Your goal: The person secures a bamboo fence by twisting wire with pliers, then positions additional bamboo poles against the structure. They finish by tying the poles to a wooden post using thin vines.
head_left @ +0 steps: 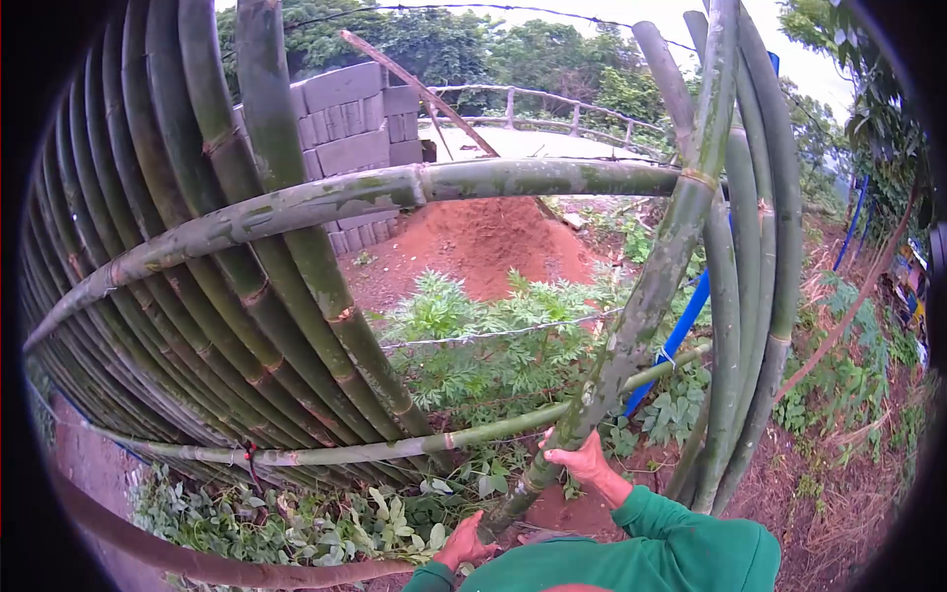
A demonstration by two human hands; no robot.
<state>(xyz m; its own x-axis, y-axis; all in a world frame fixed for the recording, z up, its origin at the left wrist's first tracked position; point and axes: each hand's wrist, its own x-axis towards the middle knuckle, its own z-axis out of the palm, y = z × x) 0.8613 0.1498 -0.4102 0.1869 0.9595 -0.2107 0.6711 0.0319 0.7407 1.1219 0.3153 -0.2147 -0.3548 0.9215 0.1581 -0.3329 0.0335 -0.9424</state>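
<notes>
Head view: your right grip (588, 461) clasps a mottled-green bamboo pole (632, 306); whether your left grip (464, 545) clamps, I can't tell; a slim green bamboo rail (493, 430) crosses behind.

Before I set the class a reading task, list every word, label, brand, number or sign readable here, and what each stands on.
There is no readable text.
Coloured items at the far right edge: too small and blurred to tell whether they carry print.
Leaning bamboo pole, green sleeve, grey blocks, blue pipe: no lettering can be made out.
</notes>
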